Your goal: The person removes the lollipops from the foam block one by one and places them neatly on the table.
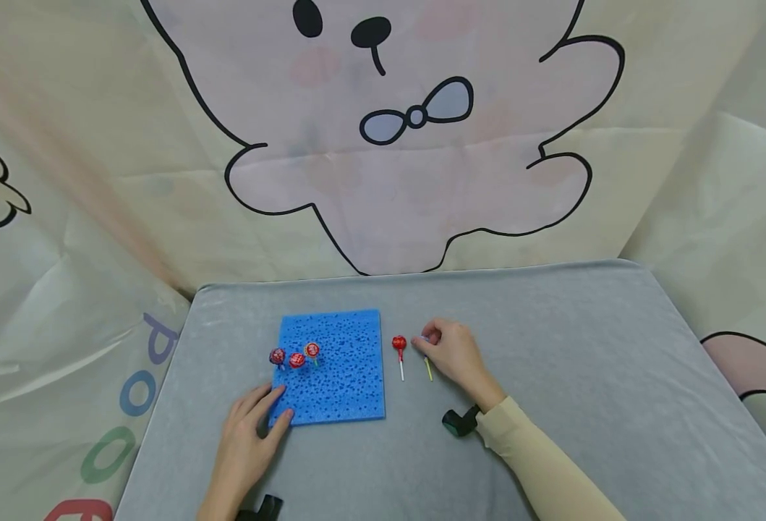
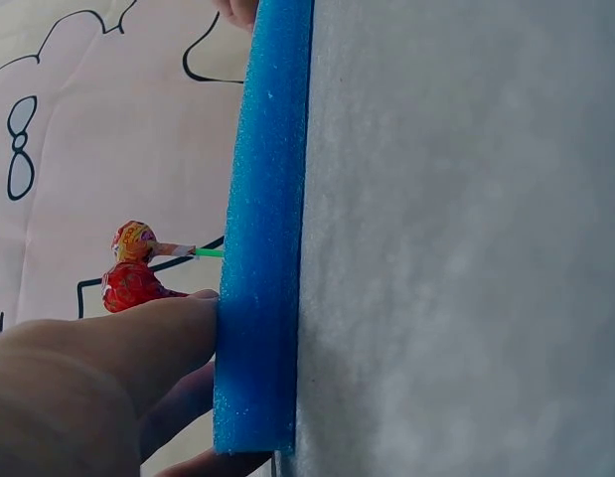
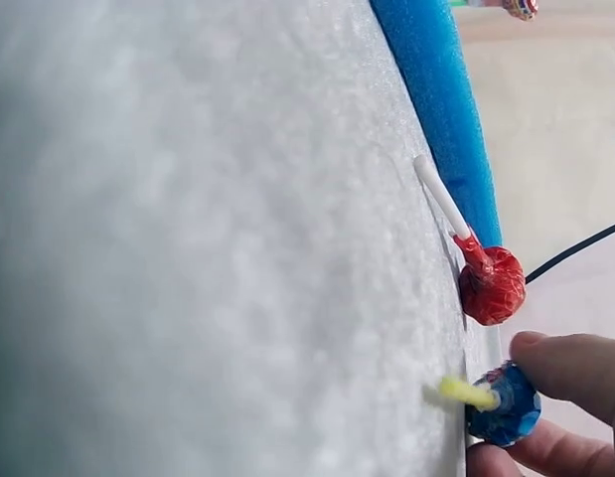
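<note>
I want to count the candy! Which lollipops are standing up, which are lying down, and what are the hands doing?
Three lollipops: standing in the blue sponge.
Red lollipop: lying on the table.
Blue lollipop: pinched by the right hand.
Left hand: touching the sponge's corner.

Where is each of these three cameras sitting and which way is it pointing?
Head: above, facing down at the grey table; both hands and a sleeve show.
Left wrist: low beside the left hand, facing the blue foam pad edge-on.
Right wrist: low, facing the right hand pinching a blue lollipop.
All share the foam.
</note>
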`<state>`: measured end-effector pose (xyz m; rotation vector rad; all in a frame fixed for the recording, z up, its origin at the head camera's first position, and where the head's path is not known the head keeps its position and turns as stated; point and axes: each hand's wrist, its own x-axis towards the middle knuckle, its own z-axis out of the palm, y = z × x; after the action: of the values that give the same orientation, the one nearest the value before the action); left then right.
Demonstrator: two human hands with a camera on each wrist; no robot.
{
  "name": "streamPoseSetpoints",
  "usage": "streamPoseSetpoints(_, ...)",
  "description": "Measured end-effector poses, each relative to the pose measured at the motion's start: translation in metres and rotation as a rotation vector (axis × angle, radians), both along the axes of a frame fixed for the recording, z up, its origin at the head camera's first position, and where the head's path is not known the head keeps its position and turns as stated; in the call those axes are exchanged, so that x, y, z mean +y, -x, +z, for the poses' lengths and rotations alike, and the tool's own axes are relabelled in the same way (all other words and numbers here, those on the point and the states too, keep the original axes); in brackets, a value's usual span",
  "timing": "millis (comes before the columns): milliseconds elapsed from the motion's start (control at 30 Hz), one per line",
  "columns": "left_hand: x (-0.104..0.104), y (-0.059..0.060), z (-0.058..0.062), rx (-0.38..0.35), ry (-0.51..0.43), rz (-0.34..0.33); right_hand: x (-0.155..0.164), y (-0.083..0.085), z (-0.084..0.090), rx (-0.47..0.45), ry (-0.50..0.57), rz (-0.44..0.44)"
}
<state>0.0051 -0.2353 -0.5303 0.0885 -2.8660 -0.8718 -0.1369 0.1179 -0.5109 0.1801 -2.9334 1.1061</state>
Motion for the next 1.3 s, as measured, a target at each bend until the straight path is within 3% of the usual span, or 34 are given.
streamPoseSetpoints(533,0.001,0.001,0.001,-0.006,-0.001,-0.004,0.003,-0.001,0.006,-0.052,-0.021,-0.001)
streamPoseSetpoints(700,0.002,0.001,0.003,-0.003,-0.005,-0.004,-0.003,-0.002,0.017,0.026,-0.029,-0.004)
streamPoseSetpoints(800,0.001,0.001,0.004,-0.016,-0.009,-0.001,-0.016,-0.005,0.028,0.105,0.022,0.063)
streamPoseSetpoints(933,0.001,0.003,0.005,-0.028,-0.014,-0.006,-0.040,-0.010,0.038,0.130,0.099,0.191)
streamPoseSetpoints(1100,0.000,0.003,0.006,-0.025,-0.024,-0.017,-0.076,-0.017,0.041,0.079,0.101,0.355)
streamPoseSetpoints(1300,0.000,0.001,0.009,-0.090,-0.010,-0.011,-0.108,-0.022,0.047,-0.012,0.084,0.496)
